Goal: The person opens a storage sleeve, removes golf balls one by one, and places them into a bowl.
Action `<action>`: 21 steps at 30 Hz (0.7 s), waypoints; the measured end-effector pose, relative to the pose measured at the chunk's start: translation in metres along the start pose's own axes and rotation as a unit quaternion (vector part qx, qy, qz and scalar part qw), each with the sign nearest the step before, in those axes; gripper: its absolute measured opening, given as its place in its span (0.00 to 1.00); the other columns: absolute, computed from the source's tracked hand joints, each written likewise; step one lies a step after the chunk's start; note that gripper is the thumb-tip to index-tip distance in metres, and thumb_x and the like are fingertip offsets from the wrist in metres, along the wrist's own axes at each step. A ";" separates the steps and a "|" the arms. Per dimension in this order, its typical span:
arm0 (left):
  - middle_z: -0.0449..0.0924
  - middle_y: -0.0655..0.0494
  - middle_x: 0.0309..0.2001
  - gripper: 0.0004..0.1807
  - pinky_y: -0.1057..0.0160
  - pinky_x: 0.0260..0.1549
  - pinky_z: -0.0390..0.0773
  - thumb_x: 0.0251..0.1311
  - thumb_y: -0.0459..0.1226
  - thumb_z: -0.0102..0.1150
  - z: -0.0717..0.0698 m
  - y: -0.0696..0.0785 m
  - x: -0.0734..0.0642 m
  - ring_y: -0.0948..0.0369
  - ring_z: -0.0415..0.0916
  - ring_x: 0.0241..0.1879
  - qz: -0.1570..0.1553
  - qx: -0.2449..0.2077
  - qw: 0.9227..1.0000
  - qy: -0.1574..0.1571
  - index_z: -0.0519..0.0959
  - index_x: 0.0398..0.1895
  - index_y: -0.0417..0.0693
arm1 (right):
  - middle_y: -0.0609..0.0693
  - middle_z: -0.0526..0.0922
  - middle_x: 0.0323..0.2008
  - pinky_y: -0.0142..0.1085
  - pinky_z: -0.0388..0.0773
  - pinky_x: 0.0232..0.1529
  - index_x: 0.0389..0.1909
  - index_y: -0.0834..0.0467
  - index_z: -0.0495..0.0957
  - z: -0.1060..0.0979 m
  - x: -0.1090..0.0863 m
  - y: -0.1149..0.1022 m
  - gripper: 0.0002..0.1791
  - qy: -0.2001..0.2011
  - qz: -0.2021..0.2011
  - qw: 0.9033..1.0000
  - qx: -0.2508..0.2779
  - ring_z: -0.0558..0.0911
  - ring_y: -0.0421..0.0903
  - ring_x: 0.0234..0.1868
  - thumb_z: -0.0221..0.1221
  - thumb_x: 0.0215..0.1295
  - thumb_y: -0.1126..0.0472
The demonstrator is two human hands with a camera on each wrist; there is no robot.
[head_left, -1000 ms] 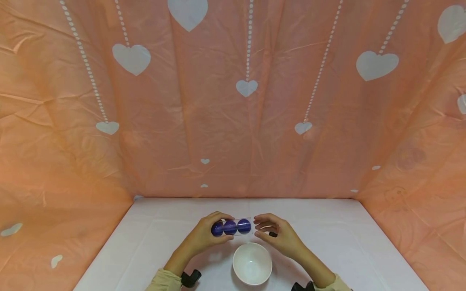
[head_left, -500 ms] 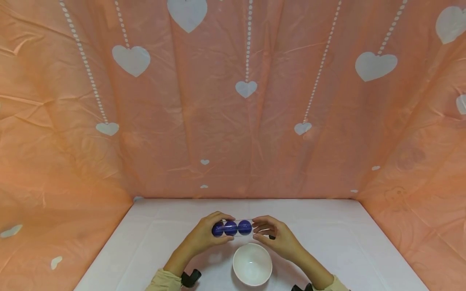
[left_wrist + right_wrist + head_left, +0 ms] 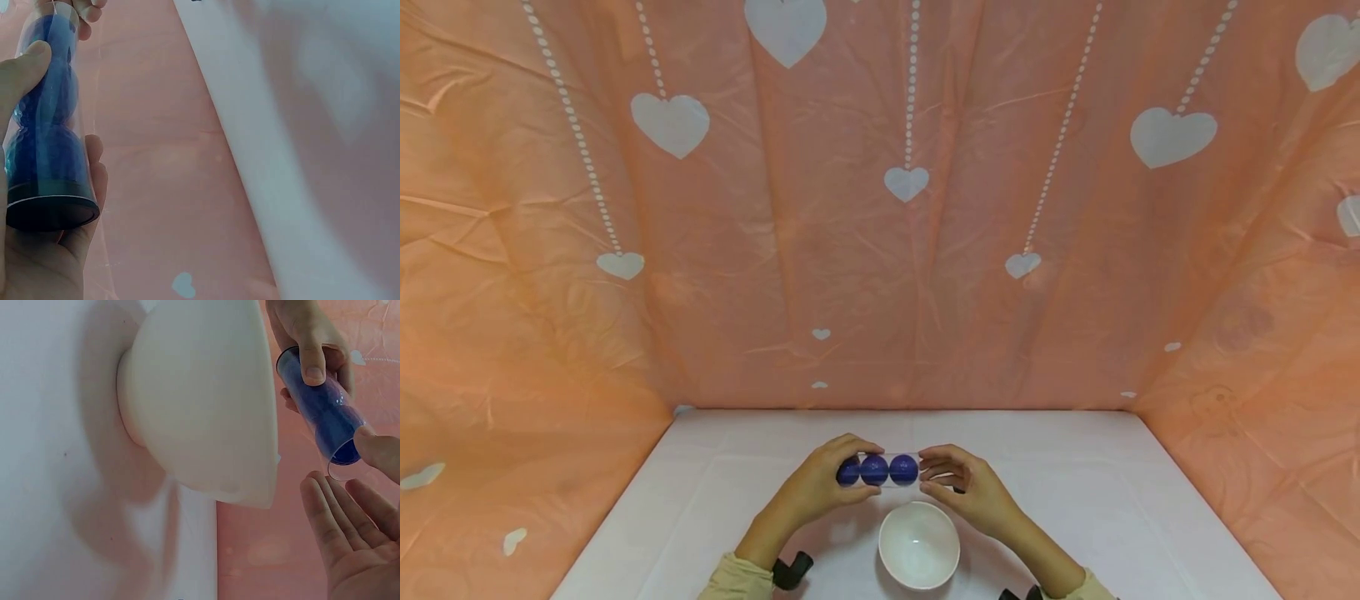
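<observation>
A clear plastic tube (image 3: 56, 94) with three dark blue balls (image 3: 874, 470) in a row lies roughly level above the table. My left hand (image 3: 823, 477) grips it near its black-capped end (image 3: 53, 212), thumb on one side and fingers on the other. The balls look dimpled in the left wrist view. At the tube's other end, where a clear rim (image 3: 337, 472) shows, is my right hand (image 3: 973, 487). Its thumb touches the tube's end and its fairly straight fingers reach the rim. Below the tube stands a white bowl (image 3: 919, 546), with nothing visible inside.
White cloth covers the table (image 3: 715, 500). A peach curtain (image 3: 850, 292) with white hearts hangs behind and at both sides. Black wrist-camera parts (image 3: 793, 571) jut out beside the left forearm.
My right hand, slightly apart from the tube a second ago, has come in to its end. The left hand and the tube have hardly moved. The bowl has stayed put.
</observation>
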State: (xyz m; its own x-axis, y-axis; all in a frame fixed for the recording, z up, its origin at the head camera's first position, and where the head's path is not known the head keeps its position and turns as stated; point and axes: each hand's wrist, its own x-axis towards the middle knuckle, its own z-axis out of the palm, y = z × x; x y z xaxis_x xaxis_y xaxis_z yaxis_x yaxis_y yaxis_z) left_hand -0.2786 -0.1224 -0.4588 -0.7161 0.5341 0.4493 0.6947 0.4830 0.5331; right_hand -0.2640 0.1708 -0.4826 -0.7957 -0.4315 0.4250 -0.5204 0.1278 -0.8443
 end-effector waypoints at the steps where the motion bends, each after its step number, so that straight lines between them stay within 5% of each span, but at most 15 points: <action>1: 0.84 0.62 0.54 0.29 0.59 0.52 0.84 0.57 0.41 0.83 0.000 0.000 0.000 0.66 0.79 0.50 0.004 0.005 1.000 0.000 0.84 0.62 0.51 | 0.64 0.85 0.54 0.36 0.86 0.55 0.64 0.68 0.78 0.000 0.000 0.000 0.23 0.000 -0.001 1.000 0.000 0.88 0.54 0.52 0.69 0.71 0.67; 11: 0.84 0.60 0.56 0.29 0.53 0.56 0.84 0.57 0.42 0.83 -0.003 0.001 0.001 0.55 0.83 0.53 0.019 0.029 0.999 -0.001 0.84 0.62 0.53 | 0.66 0.86 0.52 0.37 0.86 0.53 0.63 0.72 0.76 0.002 -0.001 0.003 0.24 0.000 -0.017 1.000 0.020 0.88 0.52 0.51 0.69 0.71 0.69; 21: 0.84 0.60 0.56 0.29 0.52 0.56 0.84 0.57 0.43 0.83 -0.003 0.001 0.002 0.59 0.81 0.54 0.017 0.054 0.998 0.001 0.84 0.63 0.56 | 0.67 0.85 0.53 0.37 0.86 0.54 0.63 0.70 0.76 0.001 0.000 0.003 0.23 -0.001 -0.018 1.000 0.023 0.87 0.64 0.51 0.69 0.70 0.70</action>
State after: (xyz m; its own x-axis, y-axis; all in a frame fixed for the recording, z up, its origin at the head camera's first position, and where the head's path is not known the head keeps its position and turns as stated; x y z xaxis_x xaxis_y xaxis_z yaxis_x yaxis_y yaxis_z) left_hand -0.2798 -0.1223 -0.4553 -0.6923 0.5500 0.4671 0.7215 0.5363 0.4379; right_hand -0.2650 0.1701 -0.4861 -0.7767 -0.4361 0.4544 -0.5333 0.0714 -0.8429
